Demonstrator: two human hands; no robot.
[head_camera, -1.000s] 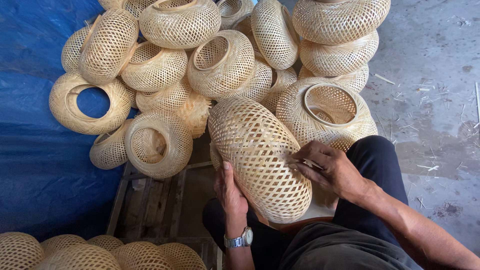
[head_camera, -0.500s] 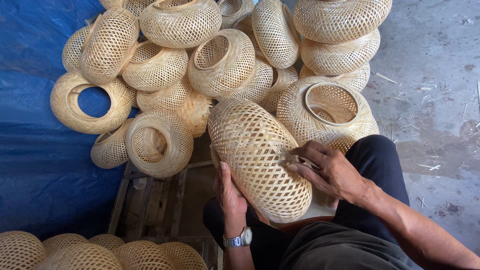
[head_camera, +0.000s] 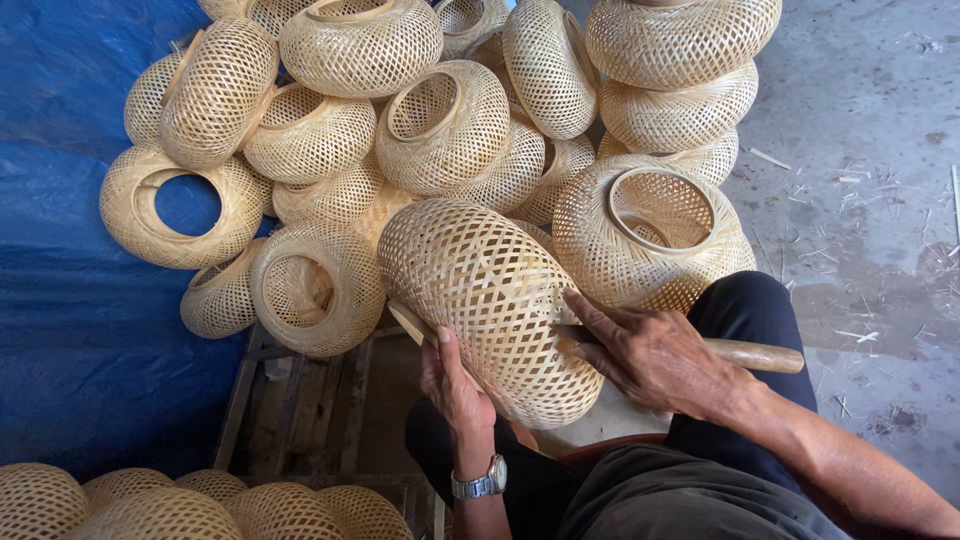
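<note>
Item in hand: a pale oval openwork shade of woven bamboo strips (head_camera: 490, 305) lay tilted across your lap, above the dark trousers (head_camera: 745, 310).
Left hand (head_camera: 455, 385): you cupped the shade's lower left side from beneath, thumb up against the weave, a silver wristwatch (head_camera: 480, 484) on that wrist.
Right hand (head_camera: 650, 355): you closed it round a wooden-handled tool (head_camera: 750, 353), fingertips (head_camera: 572, 297) pressed on the shade's right flank; the blade end was hidden behind the hand.
Stock behind: a heap of round woven bamboo shades (head_camera: 440, 125) was piled just beyond your shade, some ring openings facing up.
Stock near: more woven domes (head_camera: 200, 510) sat at the lower left edge.
Ground cover: a blue tarpaulin (head_camera: 70, 330) on the left.
Floor: grey concrete (head_camera: 870, 200) on the right, strewn with thin splinters.
</note>
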